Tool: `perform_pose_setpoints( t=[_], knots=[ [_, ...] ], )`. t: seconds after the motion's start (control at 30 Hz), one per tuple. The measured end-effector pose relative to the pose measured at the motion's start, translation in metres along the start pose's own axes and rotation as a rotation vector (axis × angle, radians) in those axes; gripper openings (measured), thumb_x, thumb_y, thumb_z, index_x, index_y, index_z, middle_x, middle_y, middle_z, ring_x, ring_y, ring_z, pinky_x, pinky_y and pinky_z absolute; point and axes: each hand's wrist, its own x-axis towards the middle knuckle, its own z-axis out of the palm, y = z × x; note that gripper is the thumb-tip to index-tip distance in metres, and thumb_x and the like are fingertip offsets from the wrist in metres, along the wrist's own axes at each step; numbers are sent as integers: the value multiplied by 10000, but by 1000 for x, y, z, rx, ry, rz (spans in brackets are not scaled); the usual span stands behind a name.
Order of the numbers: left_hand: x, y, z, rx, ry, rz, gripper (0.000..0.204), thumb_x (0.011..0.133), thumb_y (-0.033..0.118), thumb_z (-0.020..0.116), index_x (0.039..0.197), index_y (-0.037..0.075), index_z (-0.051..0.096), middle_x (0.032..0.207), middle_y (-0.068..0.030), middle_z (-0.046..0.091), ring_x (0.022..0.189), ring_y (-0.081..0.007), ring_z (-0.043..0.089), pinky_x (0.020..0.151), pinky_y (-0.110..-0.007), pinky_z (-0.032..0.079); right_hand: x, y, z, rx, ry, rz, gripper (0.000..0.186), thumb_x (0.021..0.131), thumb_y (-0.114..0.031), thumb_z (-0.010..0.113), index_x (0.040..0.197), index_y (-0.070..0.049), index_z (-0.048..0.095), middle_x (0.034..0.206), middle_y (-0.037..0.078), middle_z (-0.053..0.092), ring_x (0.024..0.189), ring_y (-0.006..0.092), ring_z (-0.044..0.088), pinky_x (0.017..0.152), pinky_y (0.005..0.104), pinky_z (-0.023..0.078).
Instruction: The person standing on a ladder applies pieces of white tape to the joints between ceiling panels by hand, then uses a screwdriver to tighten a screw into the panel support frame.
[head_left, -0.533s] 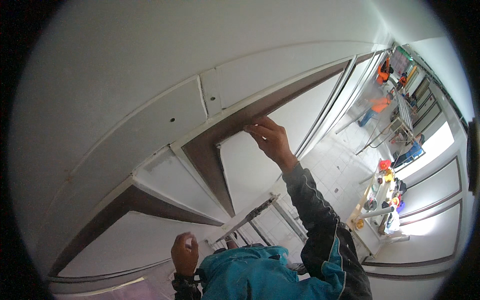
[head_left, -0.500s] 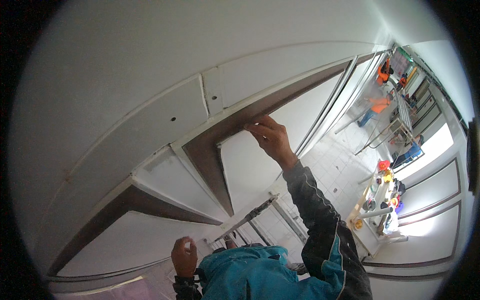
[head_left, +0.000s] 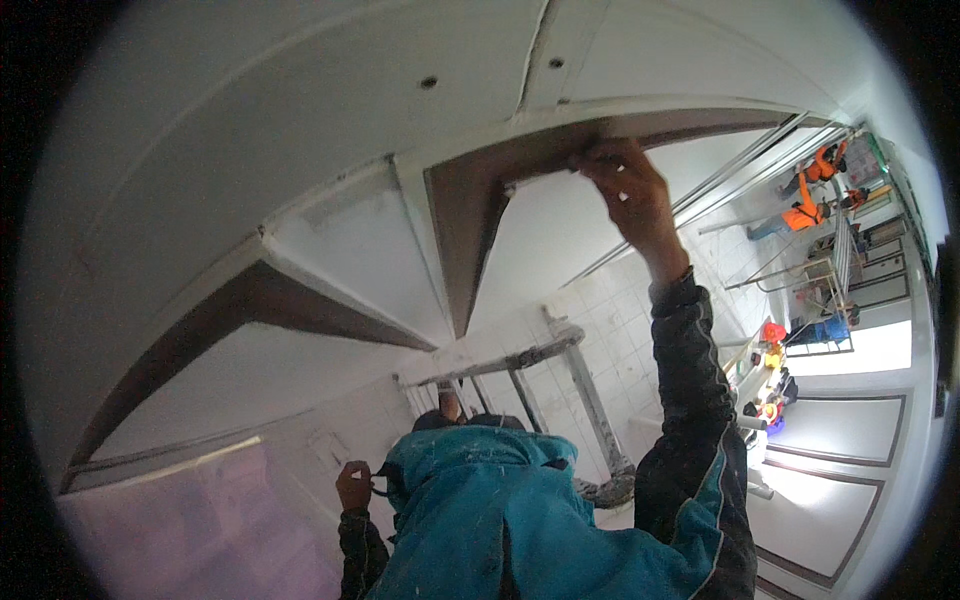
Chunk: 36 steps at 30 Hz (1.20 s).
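Note:
My right hand [head_left: 632,195] is raised to a brown band [head_left: 540,160] that borders a white panel [head_left: 570,215]. Its fingers are bent in a pinch against the band's lower edge. Whatever lies between the fingertips, if anything, is too small to make out. Low beside my teal jacket [head_left: 480,490], my left hand [head_left: 354,487] hangs with curled fingers; a dark strap or loop shows next to it, and I cannot tell what the hand holds. A second brown band [head_left: 260,295] bends along the panel to the left, past a white wedge-shaped piece [head_left: 355,230].
Below me is a metal scaffold frame [head_left: 520,358] over a tiled floor [head_left: 610,300]. Several people in orange work at the far right, near a long rack [head_left: 843,255]. A table with helmets [head_left: 773,333] stands at right. Pinkish sheeting [head_left: 200,520] hangs lower left.
The view has shifted, so the panels sit differently in the picture. My right hand stays at the brown band, fingers a little farther along its edge. My left hand remains low by the jacket.

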Motion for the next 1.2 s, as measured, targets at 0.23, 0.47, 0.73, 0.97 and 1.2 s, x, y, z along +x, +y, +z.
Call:
perform_pose_setpoints(
  t=[0.23, 0.47, 0.73, 0.97, 1.2],
  knots=[
    [-44, 0, 15, 248, -67, -147, 191, 903, 196, 655, 921, 11, 697, 869, -110, 707, 714, -226, 680, 625, -397, 562, 5, -3, 7, -14, 76, -12, 211, 812, 20, 742, 969, -121, 762, 1046, 69, 684, 956, 223, 679, 780, 342, 581],
    [-50, -30, 23, 202, -109, -84, 202, 914, 222, 638, 935, 30, 698, 892, -109, 715, 807, -223, 698, 715, -373, 557, 11, -10, 7, 34, 53, 66, 216, 844, 11, 729, 1030, -98, 743, 1068, 74, 659, 908, 182, 675, 686, 281, 592],
    [33, 66, 1, 5, -219, -101, 258, 924, 239, 657, 1015, -2, 667, 954, -118, 703, 786, -210, 696, 643, -345, 601, -28, -20, -2, 49, 267, 159, 370, 855, 25, 714, 1205, -83, 668, 1166, 112, 607, 842, 146, 676, 685, 253, 597],
    [114, 179, 4, 268, -438, 134, 270, 932, 252, 635, 1084, 31, 666, 972, -115, 724, 863, -243, 710, 731, -364, 579, -213, -148, 46, 593, -172, 966, 195, 902, -14, 536, 1027, -1, 685, 923, 159, 680, 878, 291, 658, 836, 405, 516],
    [151, 314, 87, 752, -1066, 508, 339, 886, 352, 591, 1068, 86, 697, 1029, -165, 714, 981, -368, 670, 881, -464, 522, -397, -278, 73, 535, -63, 1490, 335, 971, -177, 523, 1233, 3, 628, 1186, 236, 648, 1141, 373, 603, 994, 438, 448]
  ],
)
